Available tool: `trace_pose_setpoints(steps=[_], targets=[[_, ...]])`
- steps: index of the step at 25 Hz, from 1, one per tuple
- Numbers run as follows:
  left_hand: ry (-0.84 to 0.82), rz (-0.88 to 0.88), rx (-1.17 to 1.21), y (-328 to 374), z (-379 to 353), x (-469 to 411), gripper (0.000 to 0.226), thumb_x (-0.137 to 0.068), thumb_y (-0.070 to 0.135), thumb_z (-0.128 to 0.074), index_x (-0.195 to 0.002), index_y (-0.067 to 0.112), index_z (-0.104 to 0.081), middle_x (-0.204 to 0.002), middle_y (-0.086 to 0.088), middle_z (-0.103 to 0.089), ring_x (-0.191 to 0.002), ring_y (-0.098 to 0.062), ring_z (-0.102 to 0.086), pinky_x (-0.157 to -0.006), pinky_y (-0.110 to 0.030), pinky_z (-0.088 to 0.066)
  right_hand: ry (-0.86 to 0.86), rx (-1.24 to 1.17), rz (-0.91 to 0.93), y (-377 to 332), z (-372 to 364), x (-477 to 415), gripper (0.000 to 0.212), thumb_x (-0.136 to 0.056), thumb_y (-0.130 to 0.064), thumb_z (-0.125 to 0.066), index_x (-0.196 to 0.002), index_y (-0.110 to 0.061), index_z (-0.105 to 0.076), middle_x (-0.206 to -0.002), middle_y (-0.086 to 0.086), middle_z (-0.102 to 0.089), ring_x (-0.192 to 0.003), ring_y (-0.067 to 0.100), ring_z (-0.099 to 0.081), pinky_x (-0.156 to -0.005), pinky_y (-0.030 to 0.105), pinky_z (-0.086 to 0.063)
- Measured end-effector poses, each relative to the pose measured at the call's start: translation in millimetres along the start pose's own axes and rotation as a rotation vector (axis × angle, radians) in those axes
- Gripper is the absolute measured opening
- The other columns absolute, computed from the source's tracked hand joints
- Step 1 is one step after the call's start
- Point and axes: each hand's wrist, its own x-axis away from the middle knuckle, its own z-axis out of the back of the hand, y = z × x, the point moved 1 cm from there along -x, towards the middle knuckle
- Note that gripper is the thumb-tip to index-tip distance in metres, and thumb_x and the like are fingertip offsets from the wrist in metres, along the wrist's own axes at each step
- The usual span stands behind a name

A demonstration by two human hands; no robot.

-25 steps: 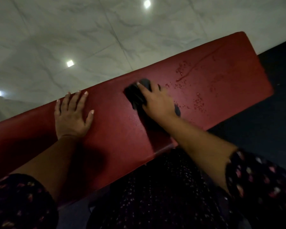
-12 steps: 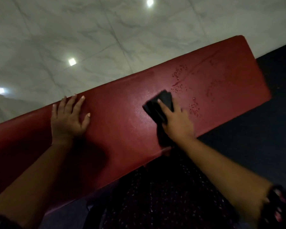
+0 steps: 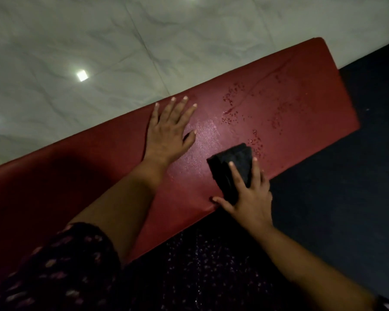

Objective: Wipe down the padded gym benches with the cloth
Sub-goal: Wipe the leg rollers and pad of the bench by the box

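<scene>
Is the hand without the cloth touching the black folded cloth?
Apart. The head view shows a strip of bare red padded bench between the left hand and the black folded cloth, which the right hand presses down.

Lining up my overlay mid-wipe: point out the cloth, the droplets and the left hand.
cloth (image 3: 236, 153): head view, middle of its dark folded top.
droplets (image 3: 229, 100): head view, a bead in the upper cluster.
left hand (image 3: 166, 133): head view, back of the hand.
</scene>
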Motion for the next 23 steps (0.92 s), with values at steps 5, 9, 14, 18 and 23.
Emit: trace_pose_setpoints(steps=[5,9,14,18,23], targets=[[-0.015,0.081,-0.053,2,-13,-3,0.073,-0.094,0.057,-0.027,-0.157,0.021,-0.018,-0.163,-0.002,-0.020,-0.149,-0.020,-0.017,-0.122,-0.043,-0.004,0.056,-0.049,-0.031,-7,-6,-47,0.076,-0.080,-0.042,-0.070,-0.144,-0.046,-0.029,-0.153,0.012,-0.027,-0.107,0.042,-0.048,-0.074,0.054,-0.054],[-0.053,0.131,-0.080,3,-16,-5,0.083,-0.091,0.059,-0.023,-0.157,0.010,-0.011,-0.164,-0.012,-0.011,-0.151,-0.025,-0.010,-0.121,-0.038,0.003,0.089,-0.004,0.112,-40,22,-129,0.062,-0.087,-0.038,-0.063,-0.143,-0.043,-0.037,-0.153,0.014,-0.032,-0.110,0.042,-0.048,-0.072,0.047,-0.054],[-0.096,0.149,-0.109,3,-11,-7,0.087,-0.090,0.059,-0.023,-0.155,0.002,-0.014,-0.163,-0.016,-0.013,-0.151,-0.026,-0.011,-0.120,-0.036,0.006,-0.060,0.213,0.433,-93,62,-261,0.053,-0.094,-0.036,-0.051,-0.145,-0.039,-0.036,-0.148,0.009,-0.033,-0.118,0.038,-0.042,-0.079,0.047,-0.046],[-0.068,0.133,-0.088,4,-11,-8,0.085,-0.089,0.058,-0.030,-0.154,0.004,-0.024,-0.161,-0.016,-0.022,-0.149,-0.027,-0.019,-0.121,-0.041,-0.006,-0.046,0.123,0.318,-72,59,-246,0.054,-0.094,-0.034,-0.052,-0.145,-0.038,-0.036,-0.147,0.010,-0.034,-0.111,0.038,-0.045,-0.074,0.043,-0.047],[-0.030,0.123,-0.071,2,-14,-7,0.083,-0.088,0.056,-0.036,-0.154,0.006,-0.028,-0.161,-0.014,-0.025,-0.148,-0.027,-0.023,-0.120,-0.044,-0.015,-0.002,0.036,0.299,-10,36,-142,0.065,-0.082,-0.030,-0.069,-0.142,-0.034,-0.044,-0.142,0.018,-0.043,-0.096,0.041,-0.053,-0.063,0.044,-0.054]])
